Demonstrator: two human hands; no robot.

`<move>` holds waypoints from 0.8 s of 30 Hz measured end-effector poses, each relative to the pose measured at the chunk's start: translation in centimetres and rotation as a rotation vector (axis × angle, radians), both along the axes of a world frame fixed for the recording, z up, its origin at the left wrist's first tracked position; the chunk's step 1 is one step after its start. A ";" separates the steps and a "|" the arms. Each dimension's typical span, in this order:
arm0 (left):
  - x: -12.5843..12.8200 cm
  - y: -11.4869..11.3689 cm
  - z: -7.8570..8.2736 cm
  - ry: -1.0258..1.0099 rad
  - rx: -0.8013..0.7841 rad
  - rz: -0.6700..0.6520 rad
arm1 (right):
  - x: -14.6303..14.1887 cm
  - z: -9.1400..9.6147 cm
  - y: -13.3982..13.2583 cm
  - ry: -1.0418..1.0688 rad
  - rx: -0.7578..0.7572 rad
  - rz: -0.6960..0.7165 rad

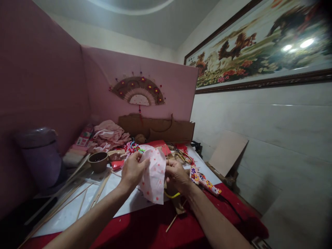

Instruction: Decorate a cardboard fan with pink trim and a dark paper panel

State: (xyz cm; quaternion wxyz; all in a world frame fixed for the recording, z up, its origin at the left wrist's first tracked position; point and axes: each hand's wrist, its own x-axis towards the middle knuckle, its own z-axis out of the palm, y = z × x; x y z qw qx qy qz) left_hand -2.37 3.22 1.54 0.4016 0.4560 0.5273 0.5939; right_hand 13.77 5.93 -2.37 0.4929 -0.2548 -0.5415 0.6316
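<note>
Red cloth (155, 228) covers the near edge of the tabletop, and two bare forearms cross it from below.

Left hand (133, 171): grip closed, thumb and fingers pinching the upper left edge of a dotted fabric (154, 180), pale pink with darker pink spots.

Right hand (176, 176): grip curled closed at the fabric's right edge. The piece is held just above the tabletop, between the two hands, with its lower corner hanging over a white sheet (70, 211).

A yellow loop (172, 195) shows just under the right hand; what it belongs to cannot be told.

Left of the hands, thin bamboo sticks (85, 197) lie on the white sheet, and a brown bowl (98, 161) sits behind them.

A strip with a coloured pattern (203, 180) lies just right of the right hand.

At the back left is a small printed box (83, 137), its lettering too blurred to read. A heap of pink cloth (109, 135) lies beside it.

A flower-studded fan (138, 90) hangs on the pink partition above a cardboard piece (158, 129).

On the right wall hangs a framed horse picture (259, 48), with no legible caption.
</note>
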 end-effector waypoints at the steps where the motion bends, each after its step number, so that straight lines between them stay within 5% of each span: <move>1: 0.0 -0.2 -0.1 -0.029 0.027 0.004 | 0.0 0.0 0.0 -0.002 0.000 0.011; 8: 0.2 -1.6 -1.7 -0.368 -0.083 -0.280 | 0.0 -0.1 0.1 -0.043 -0.026 0.032; 17: 0.1 -2.5 -3.2 -0.357 -0.074 -0.236 | -0.2 -0.2 0.1 -0.154 0.247 -0.269; 24: 0.8 -3.4 -3.0 -0.407 -0.067 -0.314 | 0.0 0.1 -0.3 -0.077 0.197 -0.243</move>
